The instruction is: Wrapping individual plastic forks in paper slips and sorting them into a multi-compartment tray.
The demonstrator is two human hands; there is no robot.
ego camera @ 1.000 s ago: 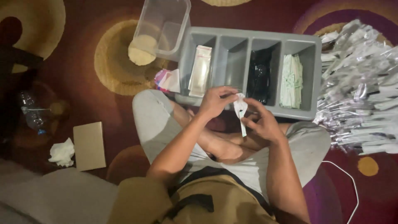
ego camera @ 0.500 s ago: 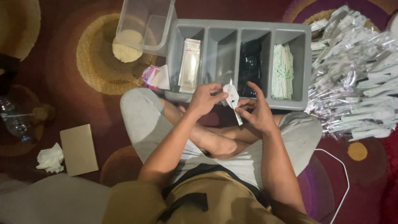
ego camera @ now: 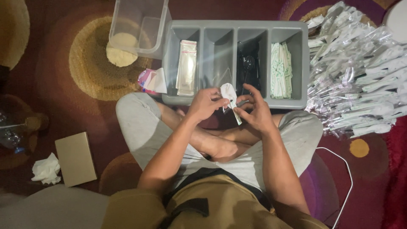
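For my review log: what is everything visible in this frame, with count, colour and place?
Divided tray: one, grey, on the carpet ahead of the knees.
Clear sleeves: a stack, first compartment from the left.
Black cutlery: several, third compartment.
White-green packets: a stack, fourth compartment.
Wrapped packs: a large pile, silvery, right.
Plastic tub: one, clear, top left.
Cardboard piece: one, tan, lower left.
Tissue: one, white, beside it.
White spoon: one, held in both hands.
Left hand, right hand: over the lap.

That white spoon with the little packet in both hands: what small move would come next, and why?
Probably sliding the white spoon and packet into a clear sleeve from the grey tray. Both the left hand and right hand hold it together, and sealed sets lie piled beside.
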